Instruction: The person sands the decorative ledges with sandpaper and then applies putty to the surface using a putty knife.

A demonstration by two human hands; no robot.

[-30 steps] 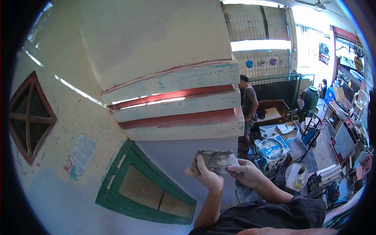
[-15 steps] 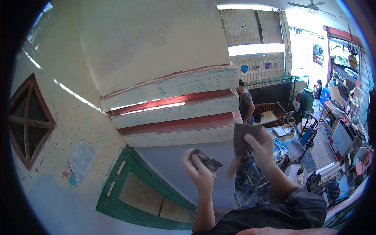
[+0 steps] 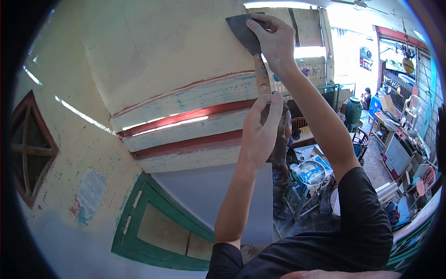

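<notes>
My right hand (image 3: 278,42) is raised high and pinches a putty knife by its wide dark blade (image 3: 245,31). The knife's worn wooden handle (image 3: 261,76) points down towards my left hand (image 3: 262,132). That hand is closed, thumb and fingertips right at the handle's end. Between its fingers shows a dark, folded sheet that looks like sandpaper (image 3: 265,113), partly hidden by them. Just behind both hands is a wall ledge (image 3: 195,123) with white and red bands and patches of flaking blue paint.
To the left are a cream wall (image 3: 69,139) with a bare grey patch and a green-framed window (image 3: 134,218). A person partly hidden behind my hands stands beyond the ledge. At right are a paint-spattered stand (image 3: 311,174), a green barrel (image 3: 353,111), chairs and clutter.
Both hands have risen and come together. The putty knife has gone up and left with my right hand, and my left hand now meets its handle end.
</notes>
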